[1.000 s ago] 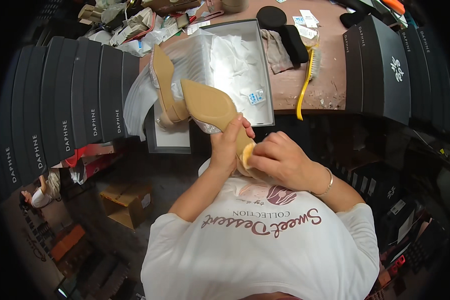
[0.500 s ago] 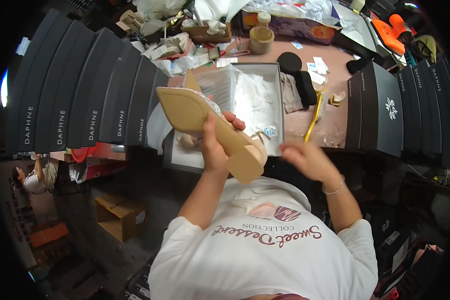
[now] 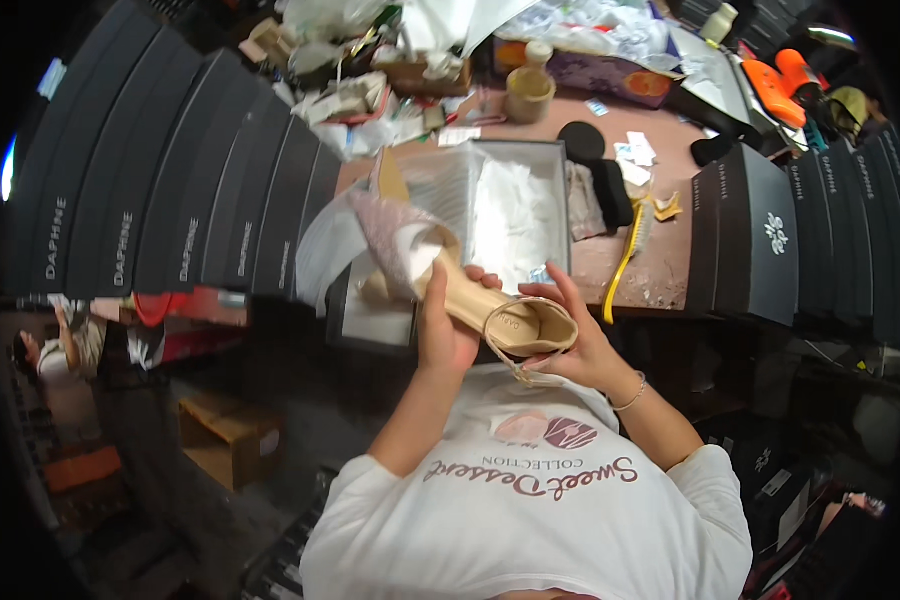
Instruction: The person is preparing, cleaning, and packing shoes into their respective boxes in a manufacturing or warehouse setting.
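Observation:
I hold a beige open-toed shoe (image 3: 490, 310) with its insole facing up, in front of my chest. My left hand (image 3: 442, 330) grips its middle from the left. At the heel end my right hand (image 3: 575, 345) cups the shoe and touches the thin strap. A second shoe of the same colour (image 3: 390, 180) stands in an open shoe box (image 3: 560, 200) lined with white tissue paper, just beyond my hands on the brown table (image 3: 660, 270).
Rows of black shoe boxes (image 3: 170, 200) stand upright left of the open box, more black boxes (image 3: 770, 240) on the right. A yellow brush (image 3: 625, 255), a black round lid (image 3: 580, 140), a small jar (image 3: 530, 90), paper scraps and an orange tool (image 3: 785, 80) lie on the table. A cardboard box (image 3: 225, 440) sits on the floor.
The shoe was turned over from sole up to insole up and lowered toward my chest. My right hand, off it half a second ago, holds the heel end again.

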The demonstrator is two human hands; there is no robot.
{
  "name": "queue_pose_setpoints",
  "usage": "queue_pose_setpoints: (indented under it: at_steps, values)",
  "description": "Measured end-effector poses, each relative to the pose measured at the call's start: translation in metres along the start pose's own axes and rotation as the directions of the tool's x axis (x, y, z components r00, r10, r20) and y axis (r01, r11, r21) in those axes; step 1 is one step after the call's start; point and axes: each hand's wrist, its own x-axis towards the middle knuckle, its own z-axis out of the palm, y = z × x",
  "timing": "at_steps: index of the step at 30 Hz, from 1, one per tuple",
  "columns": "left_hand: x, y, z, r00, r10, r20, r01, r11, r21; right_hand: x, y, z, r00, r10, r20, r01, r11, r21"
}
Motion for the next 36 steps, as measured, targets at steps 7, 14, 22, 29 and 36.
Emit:
queue_pose_setpoints:
  at_steps: [7, 14, 22, 29, 36]
  values:
    - [0.005, 0.003, -0.002, 0.999, 0.018, -0.036, -0.012, 0.985, 0.171, 0.003, -0.034, -0.042, 0.993, 0.104, 0.052, -0.088, 0.967, -0.238]
    - [0.007, -0.023, 0.015, 0.961, -0.11, 0.253, -0.149, 0.563, 0.813, 0.006, -0.004, -0.031, 0.994, 0.051, 0.098, 0.001, 0.881, -0.474]
    - [0.198, -0.004, 0.057, 0.973, -0.12, 0.195, -0.228, -0.591, 0.774, -0.072, 0.009, -0.07, 0.957, 0.237, -0.165, -0.148, 0.892, 0.426]
    - [0.199, 0.046, 0.071, 0.925, -0.036, 0.378, -0.37, -0.306, 0.877, -0.104, 0.012, -0.061, 0.932, 0.232, -0.279, -0.111, 0.915, 0.389]
    - [0.06, 0.104, 0.134, 0.645, 0.317, 0.695, -0.761, 0.179, 0.624, -0.081, 0.009, -0.073, 0.915, 0.177, -0.364, 0.01, 0.89, 0.457]
